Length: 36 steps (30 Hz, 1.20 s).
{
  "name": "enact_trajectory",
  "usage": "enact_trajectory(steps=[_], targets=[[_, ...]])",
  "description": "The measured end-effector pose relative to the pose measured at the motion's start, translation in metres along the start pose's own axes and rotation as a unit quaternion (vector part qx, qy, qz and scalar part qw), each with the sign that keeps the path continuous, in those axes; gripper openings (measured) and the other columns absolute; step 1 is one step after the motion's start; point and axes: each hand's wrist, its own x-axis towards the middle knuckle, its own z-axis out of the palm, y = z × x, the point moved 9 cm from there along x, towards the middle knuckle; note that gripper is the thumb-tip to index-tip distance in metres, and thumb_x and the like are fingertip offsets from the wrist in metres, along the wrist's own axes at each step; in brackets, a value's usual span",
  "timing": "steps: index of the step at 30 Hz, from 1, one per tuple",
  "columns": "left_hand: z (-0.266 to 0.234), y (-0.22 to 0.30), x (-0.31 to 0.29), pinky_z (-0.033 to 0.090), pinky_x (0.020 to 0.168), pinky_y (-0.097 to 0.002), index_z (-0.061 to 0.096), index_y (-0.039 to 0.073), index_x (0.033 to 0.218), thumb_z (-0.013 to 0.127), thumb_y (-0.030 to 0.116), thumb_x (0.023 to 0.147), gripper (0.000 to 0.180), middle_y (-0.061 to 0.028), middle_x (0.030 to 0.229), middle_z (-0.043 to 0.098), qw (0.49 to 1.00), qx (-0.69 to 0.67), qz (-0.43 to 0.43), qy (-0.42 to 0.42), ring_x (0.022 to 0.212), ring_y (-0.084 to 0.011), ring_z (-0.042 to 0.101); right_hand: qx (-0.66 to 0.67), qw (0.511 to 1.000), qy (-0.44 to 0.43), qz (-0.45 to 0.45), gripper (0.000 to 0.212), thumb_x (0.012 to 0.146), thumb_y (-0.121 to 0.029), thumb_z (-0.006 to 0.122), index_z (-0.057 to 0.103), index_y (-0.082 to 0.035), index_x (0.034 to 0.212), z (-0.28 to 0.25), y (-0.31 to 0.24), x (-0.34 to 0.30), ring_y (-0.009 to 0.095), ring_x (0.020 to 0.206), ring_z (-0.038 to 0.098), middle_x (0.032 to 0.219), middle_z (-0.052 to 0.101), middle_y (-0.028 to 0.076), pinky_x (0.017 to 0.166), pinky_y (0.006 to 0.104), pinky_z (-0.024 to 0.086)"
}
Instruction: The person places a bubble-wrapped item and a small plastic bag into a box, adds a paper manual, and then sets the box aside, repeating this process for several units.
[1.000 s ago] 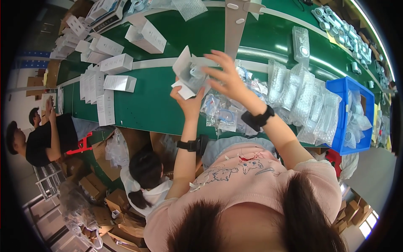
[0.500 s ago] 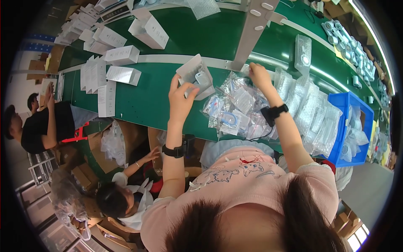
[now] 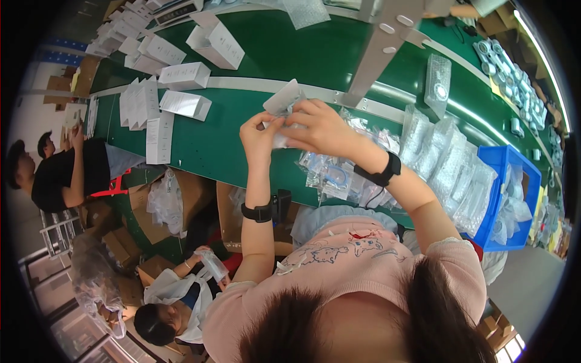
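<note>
My left hand and my right hand meet above the green table. Together they hold a small white open box with a clear plastic bag at its mouth. The left fingers pinch the box's lower edge and the right hand covers the bag beside it. Black bands sit on both wrists. Just right of my hands lies a heap of clear bags with small parts and cables inside.
White boxes and flat cartons lie on the table's left. Bubble-wrap bags and a blue bin stand at the right. A metal strut crosses above. One person stands at far left, another crouches among cardboard boxes below.
My right hand left the heap of bags and came up to the box. Both hands now hold the box higher over the table.
</note>
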Motion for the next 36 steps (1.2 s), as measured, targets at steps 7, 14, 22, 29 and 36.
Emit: enact_trajectory(steps=[7,14,22,29,36], targets=[[-0.004,-0.005,0.0,0.034,0.053,-0.0185,0.06,-0.003,0.068,0.069,-0.002,0.064,0.01,-0.0008,0.072,0.057,0.998,-0.06,0.01,-0.001,0.06,-0.005,0.046,-0.083,0.993,-0.058,0.067,0.026,0.063,-0.011,0.065,0.063,-0.01,0.088,0.022,0.015,-0.008,0.022,0.086,0.051,0.083,0.054,0.001,0.082,0.0376,0.037],[-0.002,-0.007,-0.001,0.037,0.057,-0.0191,0.059,-0.001,0.068,0.067,-0.003,0.066,0.008,-0.0016,0.07,0.057,0.998,-0.069,0.002,-0.009,0.065,-0.0071,0.049,-0.095,0.988,-0.115,0.037,0.029,0.062,-0.021,0.067,0.063,-0.008,0.087,0.027,0.001,-0.005,0.024,0.101,0.046,0.094,0.052,0.005,0.092,0.043,0.033],[-0.002,-0.004,0.001,0.038,0.058,-0.0206,0.058,-0.002,0.067,0.069,0.001,0.066,0.012,-0.0021,0.073,0.058,0.999,-0.03,0.038,-0.002,0.066,-0.008,0.05,-0.128,0.977,-0.165,0.033,0.037,0.064,-0.025,0.067,0.06,-0.004,0.094,0.046,0.007,-0.008,0.025,0.107,0.043,0.099,0.052,0.006,0.099,0.0509,0.026],[-0.004,-0.011,0.002,0.038,0.059,-0.0209,0.057,-0.002,0.066,0.069,0.001,0.065,0.012,-0.0022,0.074,0.059,0.999,-0.027,0.03,0.009,0.066,-0.0085,0.05,-0.105,0.988,-0.116,0.014,0.035,0.064,-0.021,0.068,0.059,-0.006,0.095,0.043,-0.013,-0.021,0.023,0.112,0.041,0.095,0.056,0.003,0.099,0.0587,0.021],[-0.015,-0.012,0.009,0.039,0.062,-0.022,0.057,0.0,0.065,0.069,0.0,0.067,0.012,-0.003,0.078,0.059,0.99,-0.136,0.019,0.018,0.071,-0.0095,0.051,-0.046,0.987,-0.125,0.087,0.059,0.059,-0.017,0.073,0.051,-0.008,0.113,0.059,0.014,-0.02,0.024,0.118,0.039,0.108,0.054,0.007,0.099,0.0595,0.019]])
